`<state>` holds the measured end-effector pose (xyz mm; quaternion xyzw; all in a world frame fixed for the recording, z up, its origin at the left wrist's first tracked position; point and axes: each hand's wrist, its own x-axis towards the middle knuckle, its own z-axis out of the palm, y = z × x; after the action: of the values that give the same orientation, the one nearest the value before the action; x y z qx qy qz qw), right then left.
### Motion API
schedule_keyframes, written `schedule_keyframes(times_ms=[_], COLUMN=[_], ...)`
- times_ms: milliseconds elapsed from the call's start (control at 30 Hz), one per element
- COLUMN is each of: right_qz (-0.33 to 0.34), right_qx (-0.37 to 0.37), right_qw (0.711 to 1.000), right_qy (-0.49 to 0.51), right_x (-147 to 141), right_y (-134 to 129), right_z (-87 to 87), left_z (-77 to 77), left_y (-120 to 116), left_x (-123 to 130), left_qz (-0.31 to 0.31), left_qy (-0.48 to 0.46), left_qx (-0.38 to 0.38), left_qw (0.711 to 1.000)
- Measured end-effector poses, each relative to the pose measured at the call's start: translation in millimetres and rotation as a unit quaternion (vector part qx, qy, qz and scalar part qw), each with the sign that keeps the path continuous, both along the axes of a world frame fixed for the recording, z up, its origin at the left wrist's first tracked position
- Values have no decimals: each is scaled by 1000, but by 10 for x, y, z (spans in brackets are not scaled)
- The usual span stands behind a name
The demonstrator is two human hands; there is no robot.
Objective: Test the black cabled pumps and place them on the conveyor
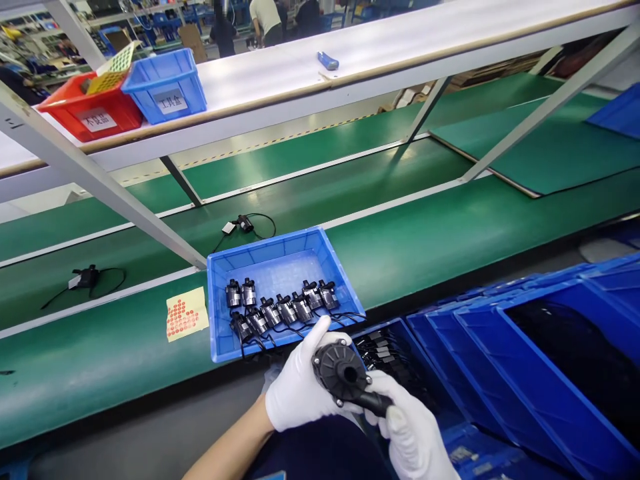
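Note:
A black water pump (336, 373) with a round, ribbed, screwed-down cover and a side spout is held up near the camera. My gloved left hand (304, 381) wraps around its body, thumb along the top. At the lower right, my gloved right hand (407, 423) is closed at the spout, thumb and fingers against it. Just beyond, a shallow blue tray (215, 293) rests on the green bench and holds several similar black pumps (285, 308) with cables. My palms hide the back of the held pump.
Left of the tray lies a yellow sheet with red stickers (186, 315). Two cabled pumps lie on the green conveyor (320, 180). Stacked blue crates (500, 360) stand at right. Red (107, 130) and blue bins (193, 90) and a blue cutter (328, 61) occupy the shelf.

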<state>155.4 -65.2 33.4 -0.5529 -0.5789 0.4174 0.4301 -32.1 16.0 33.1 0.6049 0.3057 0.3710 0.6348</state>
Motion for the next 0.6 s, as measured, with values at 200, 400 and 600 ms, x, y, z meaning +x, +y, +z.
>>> schedule_keyframes(times_ms=[200, 400, 600], right_qz=[14, -10, -108], right_qx=[23, -44, -81], right_qw=[999, 999, 988], right_qy=[-35, 27, 76], right_x=[-98, -132, -247], right_y=[60, 22, 98], right_z=[10, -56, 65], left_z=[-115, -27, 116], left_y=[14, 22, 27], left_x=[-124, -103, -101], left_qz=[-1, 6, 12], left_qy=[12, 21, 71], left_qx=[-45, -69, -47], left_qw=[999, 997, 996])
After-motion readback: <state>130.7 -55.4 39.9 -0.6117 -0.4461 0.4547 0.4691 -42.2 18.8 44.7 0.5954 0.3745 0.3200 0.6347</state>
